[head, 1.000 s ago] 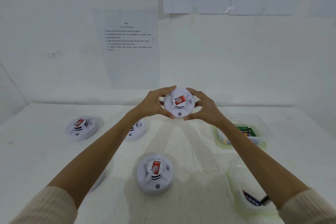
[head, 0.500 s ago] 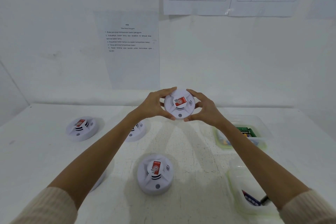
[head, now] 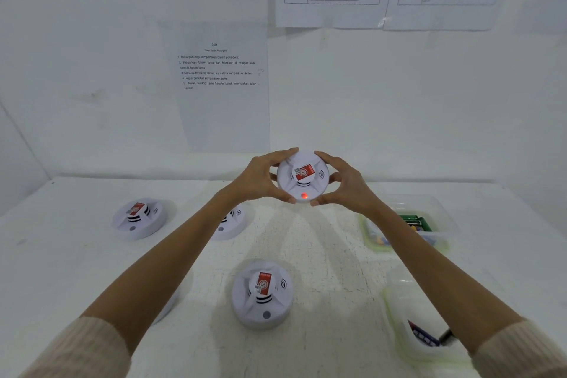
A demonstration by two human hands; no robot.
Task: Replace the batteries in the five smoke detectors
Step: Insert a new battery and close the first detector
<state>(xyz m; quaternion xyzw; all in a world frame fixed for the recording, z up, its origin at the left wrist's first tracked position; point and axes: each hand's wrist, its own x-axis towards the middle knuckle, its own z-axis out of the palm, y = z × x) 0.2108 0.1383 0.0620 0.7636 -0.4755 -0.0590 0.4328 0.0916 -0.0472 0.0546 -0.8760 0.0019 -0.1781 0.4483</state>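
Seen from the head camera, both hands hold one white smoke detector [head: 303, 176] in the air above the far middle of the white surface [head: 331, 254], its face turned toward the camera. The left hand [head: 260, 179] curls round its left edge and the right hand [head: 343, 184] round its right edge, with fingers over the top rim and thumbs at the lower rim. A small red light [head: 304, 196] glows low on its face, under the red label. A second detector [head: 262, 294] lies flat on the surface nearer the person, between the two forearms. A third detector [head: 139, 218] lies far to the left, and a fourth detector [head: 234, 222] is partly hidden behind the left forearm. A white rounded shape [head: 176, 301] under that forearm is probably another detector, though little of it shows. At the right, a clear tray [head: 441, 211] holds green batteries [head: 415, 221], and a nearer tub [head: 395, 310] holds dark items too blurred to name. A printed instruction sheet [head: 219, 70] is stuck to the wall behind.
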